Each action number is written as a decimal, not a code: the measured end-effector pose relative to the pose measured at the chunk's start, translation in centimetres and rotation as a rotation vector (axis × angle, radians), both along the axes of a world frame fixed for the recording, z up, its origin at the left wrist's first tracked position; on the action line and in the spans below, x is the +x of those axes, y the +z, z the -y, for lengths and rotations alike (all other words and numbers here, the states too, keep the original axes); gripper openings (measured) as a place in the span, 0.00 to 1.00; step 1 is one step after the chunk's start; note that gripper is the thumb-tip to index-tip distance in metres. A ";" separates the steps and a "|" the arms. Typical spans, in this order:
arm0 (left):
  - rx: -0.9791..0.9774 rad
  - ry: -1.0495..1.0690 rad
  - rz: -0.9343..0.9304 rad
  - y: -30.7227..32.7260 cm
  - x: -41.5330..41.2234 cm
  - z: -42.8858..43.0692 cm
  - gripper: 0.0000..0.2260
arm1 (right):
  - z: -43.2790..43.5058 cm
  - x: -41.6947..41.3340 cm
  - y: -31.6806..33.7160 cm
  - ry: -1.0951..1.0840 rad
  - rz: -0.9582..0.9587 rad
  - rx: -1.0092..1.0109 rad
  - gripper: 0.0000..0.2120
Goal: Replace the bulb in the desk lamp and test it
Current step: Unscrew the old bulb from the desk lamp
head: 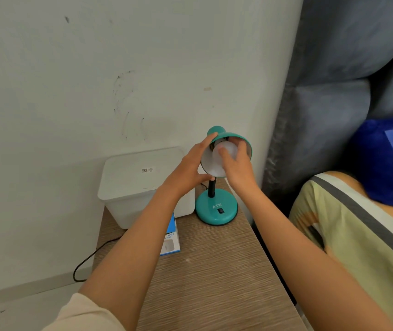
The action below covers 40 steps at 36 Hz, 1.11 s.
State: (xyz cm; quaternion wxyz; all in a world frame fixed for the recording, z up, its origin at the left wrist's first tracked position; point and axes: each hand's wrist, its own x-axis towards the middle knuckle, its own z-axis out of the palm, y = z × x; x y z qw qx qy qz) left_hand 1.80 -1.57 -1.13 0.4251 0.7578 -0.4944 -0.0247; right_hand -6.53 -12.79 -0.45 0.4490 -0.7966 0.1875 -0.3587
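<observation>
A teal desk lamp stands at the far right end of a wooden table, its round base point(215, 211) bearing a black switch. Its shade point(238, 139) is tilted toward me, showing the white inside. A white bulb point(230, 149) sits in the shade's socket. My right hand point(237, 166) reaches into the shade with fingers wrapped around the bulb. My left hand point(190, 168) grips the shade's left rim, thumb under it near the black neck point(212, 187).
A white lidded plastic box point(138, 185) stands left of the lamp against the wall. A blue-and-white carton point(171, 240) lies in front of it, partly under my left forearm. A black cord point(90, 259) hangs off the table's left side. A bed with pillows borders the right.
</observation>
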 end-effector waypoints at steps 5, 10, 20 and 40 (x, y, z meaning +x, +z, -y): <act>0.005 -0.001 -0.004 0.0 0.0 0.0 0.42 | -0.3 -0.3 0.6 -0.023 -0.021 -0.054 0.18; -0.003 -0.007 -0.025 0.0 0.0 -0.1 0.42 | -0.2 -0.2 0.6 -0.002 -0.034 0.031 0.22; 0.001 -0.001 -0.021 0.0 0.0 -0.1 0.42 | -0.3 0.0 0.8 0.043 -0.070 0.135 0.26; 0.006 -0.007 -0.032 0.1 -0.2 -0.1 0.42 | 0.3 0.4 0.9 0.012 -0.046 0.205 0.25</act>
